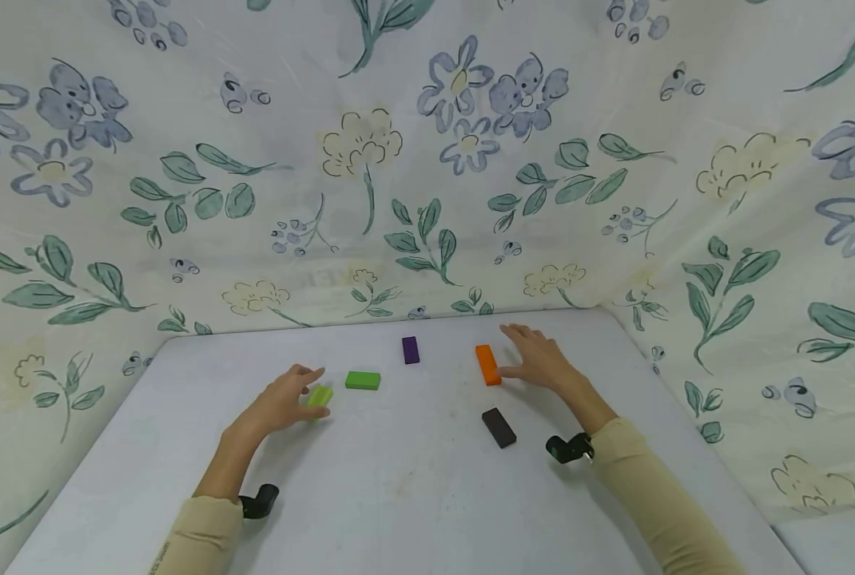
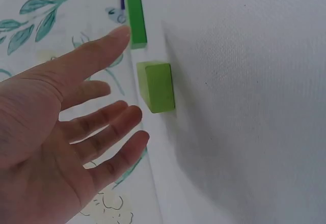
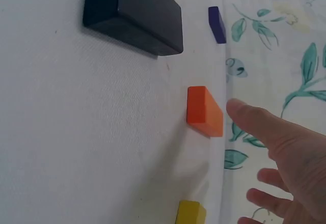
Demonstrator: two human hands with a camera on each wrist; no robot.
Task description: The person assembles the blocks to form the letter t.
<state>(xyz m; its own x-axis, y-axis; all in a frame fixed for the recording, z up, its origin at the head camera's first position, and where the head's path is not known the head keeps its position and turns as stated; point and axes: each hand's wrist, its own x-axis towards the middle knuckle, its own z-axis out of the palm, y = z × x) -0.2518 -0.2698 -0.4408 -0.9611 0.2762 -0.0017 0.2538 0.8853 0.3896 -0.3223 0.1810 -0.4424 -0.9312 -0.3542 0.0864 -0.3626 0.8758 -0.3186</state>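
Note:
My left hand point(image 1: 280, 403) hovers around a lime-green block point(image 1: 320, 396), thumb and fingers spread. In the left wrist view the fingers stand apart from that lime-green block point(image 2: 160, 87). A darker green block point(image 1: 363, 380) lies just to its right. My right hand point(image 1: 542, 361) is beside an orange block point(image 1: 488, 365), thumb tip close to its right side, fingers loosely extended. The right wrist view shows a gap between the thumb and the orange block point(image 3: 202, 111). A yellow block point(image 3: 190, 214) shows there too; in the head view my right hand hides it.
A black block point(image 1: 499, 427) lies nearer to me, below the orange one. Toward the back edge is a dark purple block point(image 1: 410, 350). The white table point(image 1: 399, 503) ends against a floral-print cloth point(image 1: 456, 200) at the back and sides.

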